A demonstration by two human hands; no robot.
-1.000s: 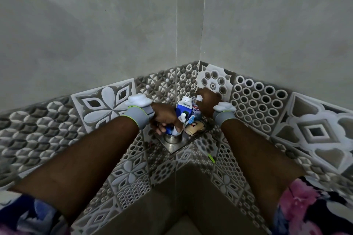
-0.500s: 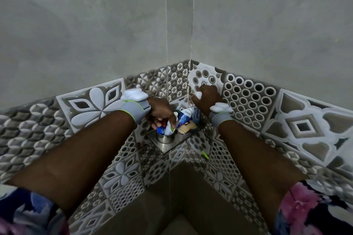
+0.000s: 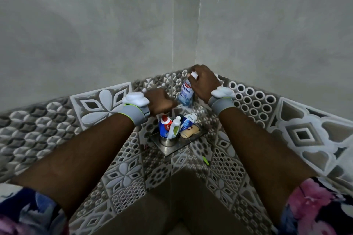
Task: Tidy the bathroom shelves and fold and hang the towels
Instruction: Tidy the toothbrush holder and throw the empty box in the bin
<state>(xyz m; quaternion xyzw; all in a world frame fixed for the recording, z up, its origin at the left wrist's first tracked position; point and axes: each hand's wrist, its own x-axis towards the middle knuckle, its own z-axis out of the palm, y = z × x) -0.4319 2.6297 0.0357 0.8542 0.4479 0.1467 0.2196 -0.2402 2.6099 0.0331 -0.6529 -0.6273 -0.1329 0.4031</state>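
Soft plastic toothpaste tube [image 3: 186, 92], probably light and squashy, hangs above the corner shelf [image 3: 170, 149]. The right hand [image 3: 205, 82] pinches its stiffer cap end, likely the surest hold. The left hand [image 3: 160, 101] grip cannot be told.

Just the one camera, worn on the person's head. It's wide-angle and points forward and down into a tiled wall corner, with the corner seam [image 3: 197, 25] running down the upper middle of the frame. Both forearms come in from the lower left and lower right corners, floral sleeves [image 3: 28, 213] right up against the lens. The left hand [image 3: 160, 102] lands just left of centre. The right hand [image 3: 205, 82] sits a bit higher and to the right, gripping a toothpaste tube [image 3: 186, 92]. The corner shelf [image 3: 171, 150] is just below centre, seen from above, about as far off as the stretched arms reach. The patterned tile band [image 3: 105, 105] bows towards the frame edges.
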